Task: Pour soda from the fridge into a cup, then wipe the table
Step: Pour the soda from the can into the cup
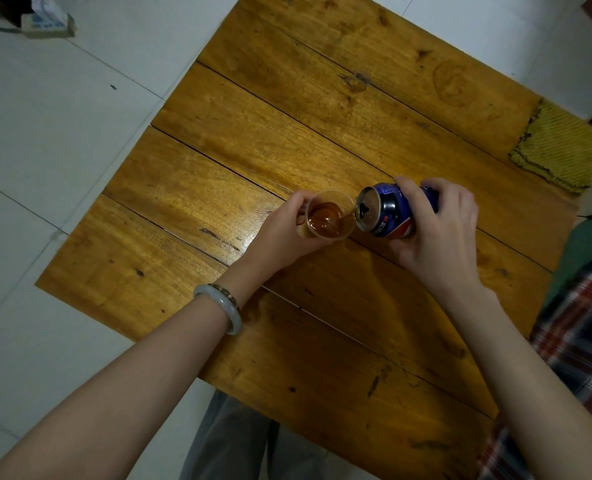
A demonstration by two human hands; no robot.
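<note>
Closest to me, grey trousers (232, 441) show under the near edge of the surface (218, 188), and two bare forearms reach out over it. The left wrist wears one pale bangle (218, 308).

The left hand (280, 233) is wrapped around the side of a clear plastic cup (339, 199), which sits a little right of the middle of the surface. The cup is partly filled with brown soda (324, 220). I cannot tell whether its base is on the wood or just off it.

Right beside the cup, the right hand (436, 237) grasps a blue can (391, 206). It is tipped almost flat, with its open top at the cup's right rim, and a thin brown stream runs from can to cup.

I count one cup, one can, two hands and one cloth. The cloth (561, 147) is yellow-green and ribbed, and lies flat on the far right corner, well apart from the pouring.

The surface is made of honey-coloured varnished planks with dark seams, knots and a few scuffs, glossy where the light hits. Plaid fabric (578, 323) borders its right side. The floor (62, 150) around it is pale tile. At the far left a small white block (47, 24) with a cord lies on the floor.
</note>
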